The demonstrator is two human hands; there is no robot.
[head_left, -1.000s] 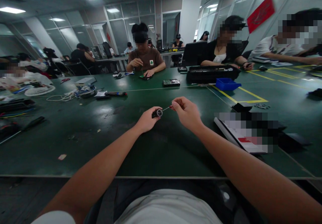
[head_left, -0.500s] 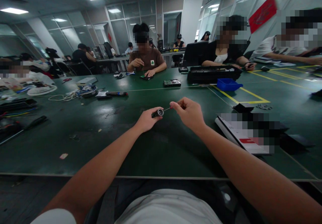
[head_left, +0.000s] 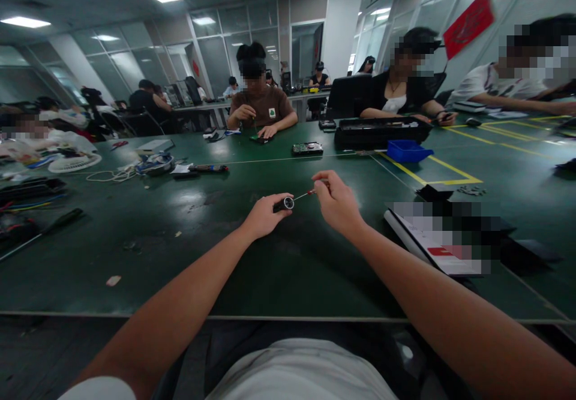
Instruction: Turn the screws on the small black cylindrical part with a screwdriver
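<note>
My left hand (head_left: 264, 215) is closed around a small black cylinder (head_left: 283, 204) with a silver-rimmed round end turned towards me. Whether it is a torch or some other part, I cannot tell. In my right hand (head_left: 338, 201) is a screwdriver (head_left: 308, 192), its thin metal shaft pointing left to the rim of the cylinder. A red part shows near the fingertips, while most of the handle is hidden by my fingers. The shaft's tip meets or lies just behind the rim; contact is not clear. Both hands are over the green table (head_left: 288, 268).
An open hard drive (head_left: 308, 148) lies beyond my hands. To its right are a long black housing (head_left: 382, 132) and a blue bin (head_left: 408, 150). A white box (head_left: 432, 244) lies right of my forearm. Cables (head_left: 117, 172) and tools lie left. A co-worker (head_left: 261, 103) sits opposite.
My right hand has moved slightly right, and its fingers have shifted on the screwdriver, the index finger now straighter. The left hand and cylinder have moved only slightly.
</note>
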